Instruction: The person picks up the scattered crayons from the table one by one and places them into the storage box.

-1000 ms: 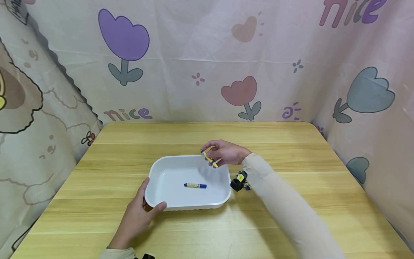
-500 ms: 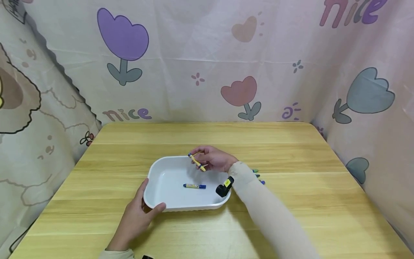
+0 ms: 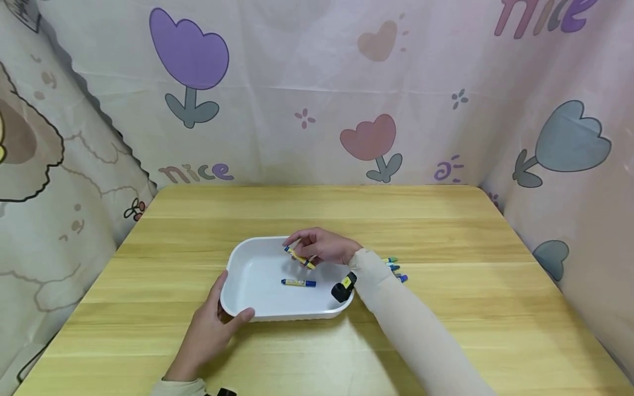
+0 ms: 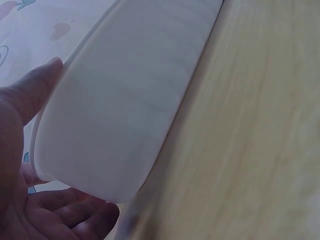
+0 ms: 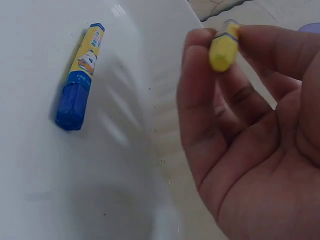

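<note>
A white plastic basin (image 3: 255, 278) stands on the wooden table. My left hand (image 3: 208, 331) grips its near left corner, thumb on the rim and fingers around the outer wall. In the left wrist view the thumb (image 4: 42, 87) touches the rim, and the other fingers lie by the corner. My right hand (image 3: 329, 246) is above the basin's far side, pinching a yellow crayon (image 3: 300, 258) between thumb and fingertips. Its yellow tip (image 5: 223, 54) points at the right wrist camera. On the basin floor lies a blue crayon (image 5: 80, 80) with a yellow printed wrapper.
Several more crayons (image 3: 394, 268), green and blue among them, lie on the table right of the basin, partly hidden by my right sleeve (image 3: 403, 308). A patterned curtain (image 3: 277, 66) hangs behind the table (image 3: 198, 220) and along both sides.
My right hand has moved left and lower over the basin with the yellow crayon, uncovering the crayons on the table. The left hand and basin have stayed almost in place.
</note>
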A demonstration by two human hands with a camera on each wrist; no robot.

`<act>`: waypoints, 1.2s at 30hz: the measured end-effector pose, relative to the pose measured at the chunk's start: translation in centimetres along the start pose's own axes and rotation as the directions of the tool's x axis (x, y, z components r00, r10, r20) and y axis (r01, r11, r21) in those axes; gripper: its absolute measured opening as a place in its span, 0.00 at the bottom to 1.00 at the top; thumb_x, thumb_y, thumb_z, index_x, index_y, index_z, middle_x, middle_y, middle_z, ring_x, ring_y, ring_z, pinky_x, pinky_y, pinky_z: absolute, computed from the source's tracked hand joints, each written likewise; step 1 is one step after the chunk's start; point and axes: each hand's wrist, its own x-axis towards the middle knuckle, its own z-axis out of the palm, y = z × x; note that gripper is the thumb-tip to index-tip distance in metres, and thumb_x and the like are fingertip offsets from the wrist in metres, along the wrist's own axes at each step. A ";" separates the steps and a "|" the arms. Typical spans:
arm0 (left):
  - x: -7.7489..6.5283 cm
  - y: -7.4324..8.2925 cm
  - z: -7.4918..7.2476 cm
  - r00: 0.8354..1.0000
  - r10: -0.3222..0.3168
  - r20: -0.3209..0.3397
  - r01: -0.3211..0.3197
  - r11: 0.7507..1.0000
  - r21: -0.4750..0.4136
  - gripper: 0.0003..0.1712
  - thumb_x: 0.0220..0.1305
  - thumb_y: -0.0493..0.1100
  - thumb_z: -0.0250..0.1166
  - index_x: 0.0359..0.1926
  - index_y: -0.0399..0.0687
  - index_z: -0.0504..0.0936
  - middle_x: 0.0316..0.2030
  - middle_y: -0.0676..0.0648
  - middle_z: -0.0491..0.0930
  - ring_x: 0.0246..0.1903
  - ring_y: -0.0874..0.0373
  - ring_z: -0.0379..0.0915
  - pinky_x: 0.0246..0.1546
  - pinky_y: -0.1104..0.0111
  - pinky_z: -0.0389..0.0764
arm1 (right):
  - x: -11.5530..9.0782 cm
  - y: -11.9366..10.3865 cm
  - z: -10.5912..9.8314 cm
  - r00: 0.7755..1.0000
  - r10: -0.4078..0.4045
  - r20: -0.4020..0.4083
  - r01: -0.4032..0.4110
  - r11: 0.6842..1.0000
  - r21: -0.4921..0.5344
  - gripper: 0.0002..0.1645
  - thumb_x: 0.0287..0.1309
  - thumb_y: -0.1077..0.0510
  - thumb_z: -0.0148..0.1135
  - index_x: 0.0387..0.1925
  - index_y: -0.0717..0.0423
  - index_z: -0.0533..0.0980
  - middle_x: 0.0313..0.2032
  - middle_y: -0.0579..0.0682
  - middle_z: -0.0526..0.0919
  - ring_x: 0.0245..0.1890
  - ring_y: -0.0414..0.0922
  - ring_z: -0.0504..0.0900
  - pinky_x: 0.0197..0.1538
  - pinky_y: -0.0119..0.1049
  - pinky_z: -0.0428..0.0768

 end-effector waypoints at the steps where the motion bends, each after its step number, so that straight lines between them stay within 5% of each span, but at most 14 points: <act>1: 0.0 0.0 0.0 1.000 -0.003 0.000 0.003 1.000 -0.005 0.57 0.60 0.54 0.69 0.76 0.39 0.41 0.67 0.27 0.59 0.60 0.37 0.68 0.57 0.52 0.73 | 0.0 0.0 0.0 1.000 0.002 0.015 -0.002 1.000 -0.025 0.24 0.66 0.70 0.50 0.63 0.63 0.70 0.35 0.51 0.78 0.28 0.43 0.76 0.28 0.31 0.77; 9: -0.1 0.4 0.0 1.000 -0.016 0.003 0.016 1.000 -0.009 0.57 0.61 0.55 0.68 0.76 0.41 0.41 0.67 0.28 0.59 0.60 0.37 0.68 0.57 0.52 0.74 | 0.3 0.4 0.2 0.995 0.034 0.089 -0.009 0.962 -0.272 0.16 0.67 0.67 0.55 0.54 0.59 0.77 0.35 0.50 0.78 0.27 0.41 0.73 0.24 0.31 0.74; 16: -0.1 0.3 0.1 1.000 -0.008 -0.004 0.008 1.000 -0.017 0.57 0.61 0.54 0.69 0.76 0.40 0.42 0.67 0.28 0.60 0.59 0.38 0.69 0.56 0.52 0.75 | 0.4 0.4 0.1 0.997 0.035 0.072 -0.010 0.945 -0.327 0.13 0.66 0.66 0.56 0.50 0.56 0.79 0.33 0.49 0.78 0.29 0.41 0.73 0.24 0.29 0.72; 30: 0.1 0.0 -0.1 1.000 -0.002 0.013 0.002 1.000 0.000 0.57 0.62 0.55 0.67 0.76 0.41 0.40 0.67 0.26 0.58 0.60 0.36 0.67 0.56 0.51 0.74 | 0.8 0.2 0.2 0.995 0.069 0.072 -0.050 0.968 -0.246 0.17 0.67 0.68 0.54 0.56 0.64 0.73 0.35 0.52 0.77 0.28 0.44 0.72 0.29 0.31 0.73; 36: 0.1 0.0 -0.1 1.000 0.006 0.013 -0.006 1.000 0.004 0.57 0.62 0.55 0.67 0.76 0.40 0.40 0.67 0.26 0.58 0.60 0.36 0.67 0.57 0.51 0.74 | 0.0 -0.4 0.0 0.998 0.042 0.041 -0.038 0.996 -0.085 0.23 0.66 0.70 0.52 0.62 0.68 0.67 0.42 0.57 0.78 0.36 0.47 0.77 0.37 0.33 0.79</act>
